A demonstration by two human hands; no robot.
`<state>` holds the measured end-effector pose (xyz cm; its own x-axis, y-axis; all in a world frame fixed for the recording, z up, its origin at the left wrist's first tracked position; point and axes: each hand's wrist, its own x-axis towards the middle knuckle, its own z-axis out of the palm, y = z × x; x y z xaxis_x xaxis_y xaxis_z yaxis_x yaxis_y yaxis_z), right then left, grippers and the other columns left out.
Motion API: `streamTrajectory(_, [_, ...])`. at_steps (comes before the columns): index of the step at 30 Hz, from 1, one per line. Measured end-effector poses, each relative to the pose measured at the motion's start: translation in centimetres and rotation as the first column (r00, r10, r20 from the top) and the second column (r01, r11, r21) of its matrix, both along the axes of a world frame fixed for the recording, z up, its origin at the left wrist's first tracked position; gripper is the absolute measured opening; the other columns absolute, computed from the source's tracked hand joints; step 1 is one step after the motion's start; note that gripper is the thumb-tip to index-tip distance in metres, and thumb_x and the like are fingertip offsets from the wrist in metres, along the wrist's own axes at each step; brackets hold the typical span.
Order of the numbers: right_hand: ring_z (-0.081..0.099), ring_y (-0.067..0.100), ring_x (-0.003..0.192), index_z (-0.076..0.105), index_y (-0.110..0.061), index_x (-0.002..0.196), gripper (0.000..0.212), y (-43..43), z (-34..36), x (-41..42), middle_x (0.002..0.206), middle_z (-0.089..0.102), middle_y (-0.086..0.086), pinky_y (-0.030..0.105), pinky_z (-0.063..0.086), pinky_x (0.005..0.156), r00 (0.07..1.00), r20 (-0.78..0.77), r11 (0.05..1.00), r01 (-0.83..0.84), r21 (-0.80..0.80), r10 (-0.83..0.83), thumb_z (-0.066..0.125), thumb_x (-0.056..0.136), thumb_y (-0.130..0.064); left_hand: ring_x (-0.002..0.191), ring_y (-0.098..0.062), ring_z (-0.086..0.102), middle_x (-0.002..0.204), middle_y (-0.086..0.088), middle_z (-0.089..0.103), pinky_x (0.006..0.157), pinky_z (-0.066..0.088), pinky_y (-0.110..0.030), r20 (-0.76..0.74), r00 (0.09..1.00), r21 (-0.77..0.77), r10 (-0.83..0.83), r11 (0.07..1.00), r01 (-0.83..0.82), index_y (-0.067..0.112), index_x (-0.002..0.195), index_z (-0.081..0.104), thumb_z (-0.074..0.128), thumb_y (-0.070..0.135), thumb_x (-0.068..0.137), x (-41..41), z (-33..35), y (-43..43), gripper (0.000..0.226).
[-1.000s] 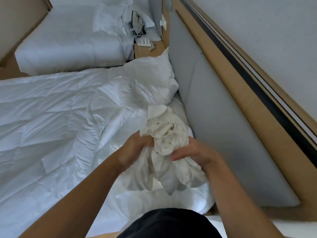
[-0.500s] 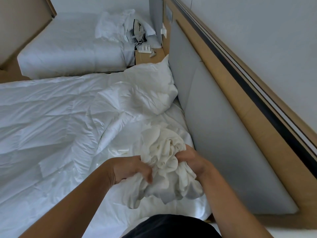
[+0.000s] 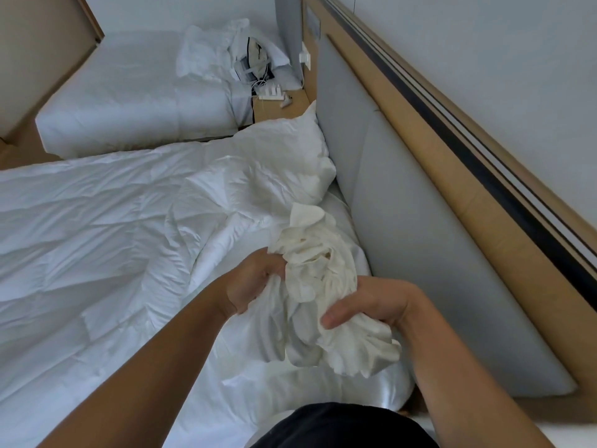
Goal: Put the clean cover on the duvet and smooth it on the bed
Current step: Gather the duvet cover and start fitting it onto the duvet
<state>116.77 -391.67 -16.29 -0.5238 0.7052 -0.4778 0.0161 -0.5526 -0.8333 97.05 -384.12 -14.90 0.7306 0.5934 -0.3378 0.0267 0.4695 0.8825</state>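
Both hands hold a bunched cream cover [image 3: 318,282] above the near corner of the bed [image 3: 381,388], close to the grey headboard [image 3: 429,253]. The left hand [image 3: 255,286] grips the bundle's left side, its fingers curled into the folds and partly buried in cloth. The right hand [image 3: 374,303] clamps the lower right part: its thumb lies across the front of the fabric, while the other fingers wrap behind it, out of sight. The cover's loose ends hang below the hands. The white duvet [image 3: 97,240] lies spread and creased over the bed beneath, with a pillow [image 3: 284,163] at its far end against the headboard. A second bed [image 3: 135,101] stands beyond.
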Motion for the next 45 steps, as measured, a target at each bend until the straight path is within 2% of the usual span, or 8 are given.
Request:
streamTrajectory(8, [0.069,0.021,0.108,0.066,-0.017,0.114,0.056,-0.1,0.5,-0.6,0.111,0.074,0.001,0.036,0.056,0.094,0.997,0.025,0.997,-0.079,0.019,0.079,0.08,0.061,-0.025,0.084,-0.011,0.072,0.088,0.001,0.076,0.075,0.055,-0.024,0.037,0.997,0.154,0.061,0.986,-0.066,0.013,0.092,0.079,0.063,0.03,0.053,0.0,-0.6,1.2,0.045])
streamTrajectory(14, [0.073,0.022,0.095,0.067,-0.01,0.11,0.064,-0.4,1.1,0.4,0.101,0.076,0.007,0.036,0.06,0.079,0.974,-0.169,0.986,0.163,0.045,-0.153,0.081,0.048,-0.014,0.069,-0.009,0.069,0.071,-0.002,0.07,0.068,0.053,-0.021,0.041,0.996,0.207,0.084,0.974,-0.09,0.012,0.064,0.077,0.063,0.025,0.041,0.0,0.2,1.8,0.03])
streamTrajectory(18, [0.064,0.037,0.116,0.065,-0.005,0.122,0.084,0.2,0.6,1.5,0.123,0.067,0.02,0.051,0.051,0.1,0.931,-0.25,0.944,0.303,0.127,-0.265,0.091,0.042,-0.012,0.085,-0.014,0.07,0.087,-0.001,0.074,0.076,0.054,-0.024,-0.124,0.987,0.205,-0.105,0.97,0.129,0.02,0.08,0.08,0.069,0.027,0.049,-0.1,1.0,1.0,0.034])
streamTrajectory(24, [0.074,0.014,0.086,0.083,-0.022,0.083,0.04,0.9,-0.6,2.2,0.089,0.078,0.002,0.026,0.058,0.072,0.914,-0.252,0.897,0.376,0.231,-0.318,0.068,0.054,0.001,0.096,-0.029,0.065,0.099,-0.018,0.069,0.087,0.049,-0.037,-0.472,0.76,-0.059,-0.447,0.876,0.479,-0.006,0.112,0.067,0.072,0.03,0.054,-0.8,1.3,-0.3,0.068])
streamTrajectory(29, [0.072,0.02,0.097,0.076,-0.009,0.1,0.043,1.4,0.0,1.8,0.101,0.076,0.007,0.028,0.056,0.081,0.945,-0.212,0.916,0.301,0.263,-0.249,0.071,0.058,-0.001,0.082,-0.014,0.065,0.078,0.003,0.07,0.08,0.05,-0.024,-0.579,0.67,-0.033,-0.465,0.834,0.551,0.025,0.067,0.076,0.07,0.034,0.054,-2.0,2.8,0.7,0.017])
streamTrajectory(35, [0.074,0.018,0.088,0.081,-0.014,0.086,0.037,1.1,1.1,2.8,0.095,0.077,0.006,0.026,0.058,0.075,0.936,-0.219,0.941,0.31,0.136,-0.276,0.057,0.065,0.005,0.082,-0.028,0.069,0.09,-0.014,0.071,0.076,0.057,-0.036,-0.376,0.873,0.003,-0.311,0.942,0.337,0.015,0.085,0.079,0.071,0.024,0.05,-2.0,2.7,1.7,0.037])
streamTrajectory(39, [0.072,0.008,0.084,0.071,-0.019,0.103,0.038,0.5,1.6,1.7,0.09,0.076,-0.005,0.022,0.056,0.073,0.994,-0.044,0.993,0.106,0.056,-0.104,0.067,0.066,-0.007,0.107,-0.042,0.06,0.115,-0.027,0.062,0.099,0.045,-0.053,-0.108,0.984,0.004,-0.139,0.99,0.141,-0.003,0.122,0.065,0.076,0.013,0.057,-2.4,1.3,2.3,0.069])
streamTrajectory(45, [0.073,0.02,0.095,0.078,-0.019,0.099,0.04,0.1,1.5,-0.4,0.102,0.076,0.005,0.034,0.058,0.082,0.996,-0.084,0.999,-0.038,-0.029,0.036,0.08,0.062,-0.005,0.077,-0.014,0.072,0.081,-0.003,0.074,0.07,0.057,-0.024,0.086,0.994,0.179,0.07,0.98,-0.085,0.017,0.077,0.081,0.071,0.024,0.052,-1.6,0.9,2.3,0.028])
